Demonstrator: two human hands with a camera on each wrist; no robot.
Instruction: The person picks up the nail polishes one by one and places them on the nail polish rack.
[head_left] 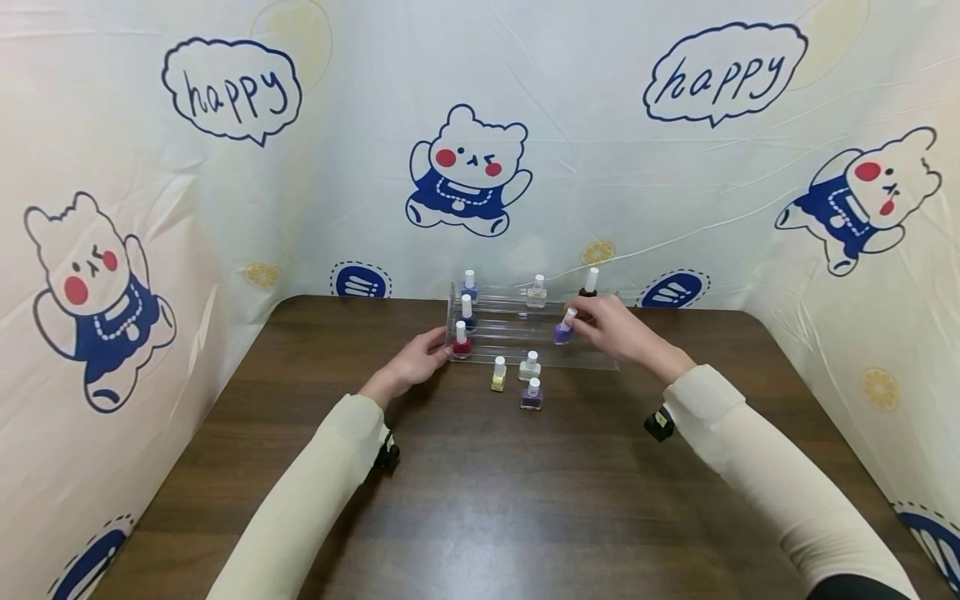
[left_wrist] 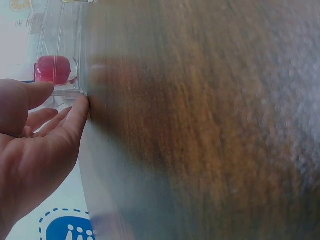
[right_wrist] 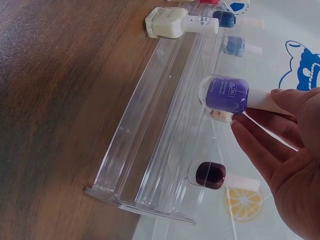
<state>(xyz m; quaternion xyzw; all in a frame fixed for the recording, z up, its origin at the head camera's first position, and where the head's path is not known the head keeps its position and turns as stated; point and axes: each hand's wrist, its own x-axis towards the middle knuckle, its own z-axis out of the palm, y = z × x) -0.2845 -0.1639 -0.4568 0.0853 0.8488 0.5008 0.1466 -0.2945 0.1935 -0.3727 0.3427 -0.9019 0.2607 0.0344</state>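
A clear stepped display rack (head_left: 510,354) stands near the table's back edge. My left hand (head_left: 420,357) grips its left end, thumb and fingers about the corner beside a red nail polish bottle (left_wrist: 54,69). By its white cap, my right hand (head_left: 611,327) pinches a purple nail polish bottle (right_wrist: 227,95) over the rack's right part. On the rack's left side are a dark blue bottle (head_left: 468,318) and a lighter blue bottle (head_left: 469,292). Along the back sit a pale bottle (head_left: 536,296) and, at right, a dark red bottle (right_wrist: 210,175).
In front of the rack, a yellow bottle (head_left: 498,379), a whitish bottle (head_left: 529,369) and a dark purple bottle (head_left: 531,398) stand on the brown wooden table (head_left: 495,500). A printed cloth (head_left: 360,167) rises behind the table and along both sides.
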